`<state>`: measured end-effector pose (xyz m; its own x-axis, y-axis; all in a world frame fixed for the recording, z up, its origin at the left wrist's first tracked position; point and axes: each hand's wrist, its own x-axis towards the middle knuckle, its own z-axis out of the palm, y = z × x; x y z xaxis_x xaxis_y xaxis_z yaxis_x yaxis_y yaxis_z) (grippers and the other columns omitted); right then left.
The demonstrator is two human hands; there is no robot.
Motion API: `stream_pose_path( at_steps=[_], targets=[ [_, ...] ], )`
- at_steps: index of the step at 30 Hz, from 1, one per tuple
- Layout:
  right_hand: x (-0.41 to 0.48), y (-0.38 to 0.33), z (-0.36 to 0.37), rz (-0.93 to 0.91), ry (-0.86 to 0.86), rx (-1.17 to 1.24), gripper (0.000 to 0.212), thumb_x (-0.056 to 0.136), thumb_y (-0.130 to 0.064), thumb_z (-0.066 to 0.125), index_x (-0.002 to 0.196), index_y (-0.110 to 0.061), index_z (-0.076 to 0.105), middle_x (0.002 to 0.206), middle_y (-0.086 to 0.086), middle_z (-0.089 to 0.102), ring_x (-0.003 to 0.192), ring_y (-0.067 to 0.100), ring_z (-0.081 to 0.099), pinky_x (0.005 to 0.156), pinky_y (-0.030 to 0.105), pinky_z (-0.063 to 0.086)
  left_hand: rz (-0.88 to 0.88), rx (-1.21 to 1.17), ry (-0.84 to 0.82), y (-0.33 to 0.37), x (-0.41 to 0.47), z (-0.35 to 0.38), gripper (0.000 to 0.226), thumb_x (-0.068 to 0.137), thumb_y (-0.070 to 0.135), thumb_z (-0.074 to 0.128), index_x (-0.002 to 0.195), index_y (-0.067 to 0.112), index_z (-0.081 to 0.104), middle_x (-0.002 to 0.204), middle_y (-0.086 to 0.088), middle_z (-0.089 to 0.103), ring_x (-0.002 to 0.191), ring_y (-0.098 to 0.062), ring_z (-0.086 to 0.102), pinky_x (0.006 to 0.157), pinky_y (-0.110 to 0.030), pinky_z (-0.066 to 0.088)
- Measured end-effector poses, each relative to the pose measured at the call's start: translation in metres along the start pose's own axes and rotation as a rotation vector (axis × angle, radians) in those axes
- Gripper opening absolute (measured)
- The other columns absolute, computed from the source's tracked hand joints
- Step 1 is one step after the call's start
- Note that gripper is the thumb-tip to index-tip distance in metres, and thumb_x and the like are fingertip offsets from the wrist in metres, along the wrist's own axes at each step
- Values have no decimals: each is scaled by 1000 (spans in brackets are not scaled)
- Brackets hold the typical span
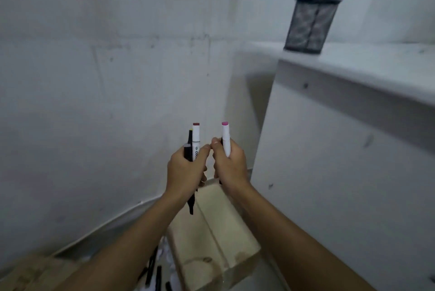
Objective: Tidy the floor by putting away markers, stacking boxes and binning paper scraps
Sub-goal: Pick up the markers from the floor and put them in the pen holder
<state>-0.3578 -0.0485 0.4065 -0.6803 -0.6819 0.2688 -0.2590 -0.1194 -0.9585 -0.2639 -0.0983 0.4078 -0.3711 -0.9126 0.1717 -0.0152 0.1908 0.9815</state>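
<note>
Filling the picture from nine to twelve o'clock is a pale wall point(98, 79), and a white cabinet point(341, 173) takes the three o'clock side. Below, at six o'clock, a cardboard box point(211, 232) lies on the floor, with loose dark markers point(153, 269) beside it at seven o'clock. At one o'clock a black mesh pen cup point(312, 26) stands on the cabinet top. Near centre the left hand point(186, 170) is closed around a white marker with a dark red cap point(196, 140) and a black marker point(189, 147), both upright. Just beside it, thumbs nearly touching, the right hand point(229, 166) grips an upright white marker with a pink cap point(226, 137).
</note>
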Motion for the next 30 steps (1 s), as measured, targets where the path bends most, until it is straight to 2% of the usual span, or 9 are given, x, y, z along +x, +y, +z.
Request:
stream_pose_path(
  at_steps=[5,9,14,17,19,21,24,28,30],
  targets=[
    [42,-103,-33,16,60,16,33,98,-39,55,75,-16,56,60,2,50,56,15,50,54,34,47,19,-5,-46,108,24,25,31,91,40,64,73,16,55,58,-6,58,42,-12,55,41,-19,45],
    [71,-189,-58,37,99,45,35,96,-40,56,67,-21,50,56,0,47,52,14,46,50,31,40,10,-39,-62,200,38,37,34,91,39,65,70,15,54,53,-3,56,41,-11,54,39,-19,42],
    [97,-293,-90,82,139,53,37,98,-36,55,67,-18,50,57,4,47,52,15,45,50,30,39,-38,-55,-108,314,51,46,33,90,40,66,70,17,53,52,0,54,42,-11,51,40,-23,44],
    [106,-349,-109,156,169,60,35,98,-38,56,69,-18,56,56,1,51,52,15,49,51,29,41,-82,-62,-130,373,52,47,32,90,38,66,70,17,52,50,1,52,42,-13,50,40,-23,43],
    [110,-382,-123,218,191,58,31,98,-41,56,75,-20,61,54,-1,52,46,12,50,45,24,42,-125,-62,-129,408,51,46,32,90,37,66,71,16,51,51,0,51,42,-15,49,42,-24,44],
    [113,-407,-137,253,212,30,32,97,-44,55,77,-20,61,57,3,54,45,13,52,39,21,40,-148,-62,-126,437,49,46,32,90,37,66,72,16,50,54,-2,51,44,-17,49,44,-27,46],
    [119,-433,-157,285,239,-4,34,98,-44,53,79,-18,60,65,7,56,55,19,56,38,19,39,-147,-60,-132,469,48,52,29,89,38,66,72,20,51,57,-4,51,47,-18,49,45,-28,47],
    [133,-449,-179,300,272,8,36,99,-42,54,77,-14,62,56,3,53,50,20,53,38,19,39,-162,-50,-125,493,57,71,27,89,39,67,77,19,54,58,-3,54,48,-15,51,47,-25,50],
    [144,-446,-190,314,269,1,38,98,-43,54,79,-11,63,58,5,53,53,21,53,43,22,41,-172,-48,-108,496,64,83,26,89,38,67,78,18,55,58,-2,54,47,-15,52,47,-24,50]
  ],
)
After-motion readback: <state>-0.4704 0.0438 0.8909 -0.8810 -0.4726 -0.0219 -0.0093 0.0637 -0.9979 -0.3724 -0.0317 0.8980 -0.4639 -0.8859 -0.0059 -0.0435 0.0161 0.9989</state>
